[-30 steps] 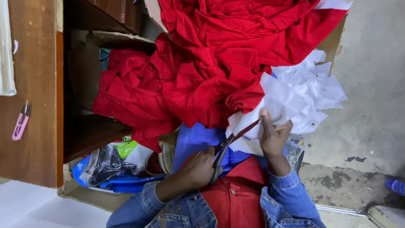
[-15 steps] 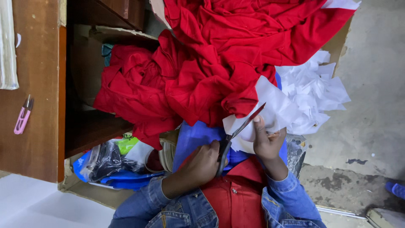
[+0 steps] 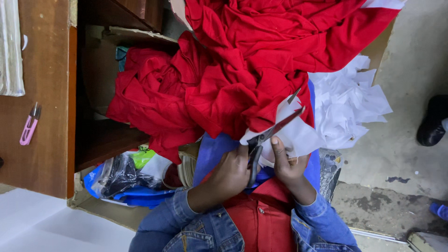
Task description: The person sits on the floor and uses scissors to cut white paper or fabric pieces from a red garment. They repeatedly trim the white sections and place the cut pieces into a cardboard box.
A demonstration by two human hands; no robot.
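Wood comes first at the far left: a brown cabinet side (image 3: 46, 93) with a small pink thread snipper (image 3: 29, 126) lying on it, well apart from the work. Below the open shelf sit crumpled plastic bags (image 3: 121, 175). A big heap of red cloth (image 3: 224, 70) fills the middle and spills down toward the lap.

The left hand (image 3: 231, 172) is closed around the handles of dark scissors (image 3: 273, 130), fingers through the loops. The blades point up and to the right, parted a little, with one edge of a white piece (image 3: 298, 135) between them. Just to the right, the right hand (image 3: 289, 165) pinches that white piece between thumb and curled fingers, close beside the blades. The piece lies over the lap, against the lower edge of the red heap.

To cut well here, I judge that the right hand should keep the white piece taut and flat, with its fingertips clear of the blade line. The red cloth touches the piece, so it could easily be caught in the cut. Short bites near the pivot give more control.

Further right lies a pile of white scraps (image 3: 350, 107) on the floor, and a dark shoe (image 3: 431, 121) stands at the edge.
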